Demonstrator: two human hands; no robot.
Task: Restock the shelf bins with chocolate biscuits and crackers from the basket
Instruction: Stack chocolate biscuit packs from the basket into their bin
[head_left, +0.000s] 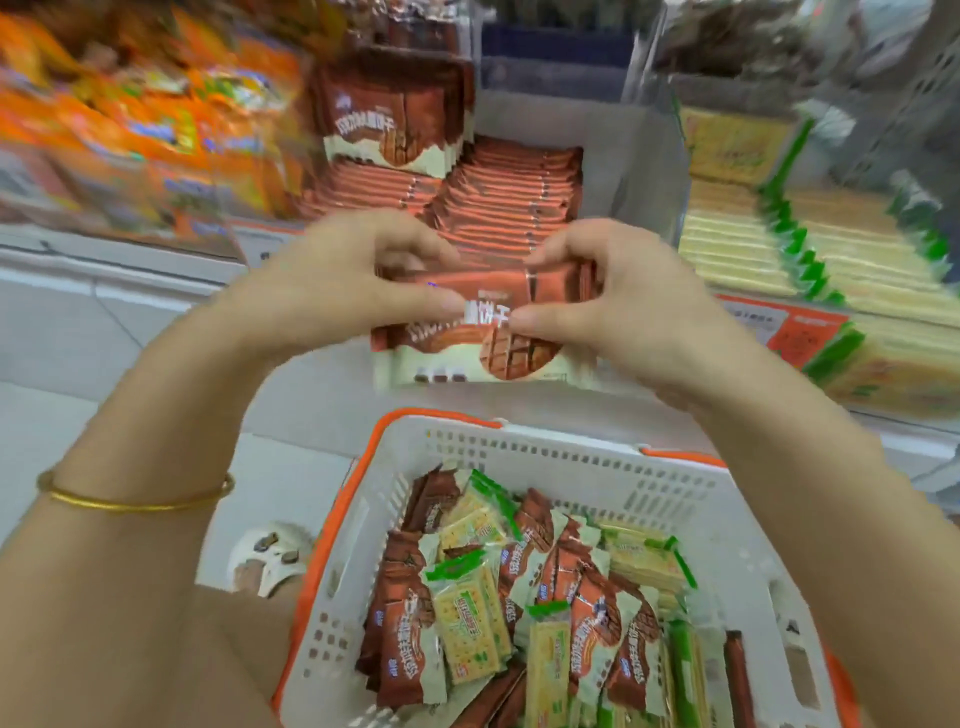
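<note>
A small stack of brown chocolate biscuit packs (470, 348) hangs upright between my two hands, above the basket and in front of the shelf. My left hand (337, 283) grips its left side and my right hand (618, 296) grips its right side, thumbs on the front face. Behind it, the middle shelf bin (618, 150) holds rows of the same brown packs (498, 202). The bin to the right holds green-edged cracker packs (779, 244). Below, the white basket (566, 457) with an orange rim contains mixed chocolate biscuit packs (402, 639) and cracker packs (470, 634).
Orange snack bags (130, 119) fill the blurred bin on the left. An orange price label (800, 332) sits on the shelf front at right. Pale floor tiles and a sandalled foot (270, 558) show left of the basket.
</note>
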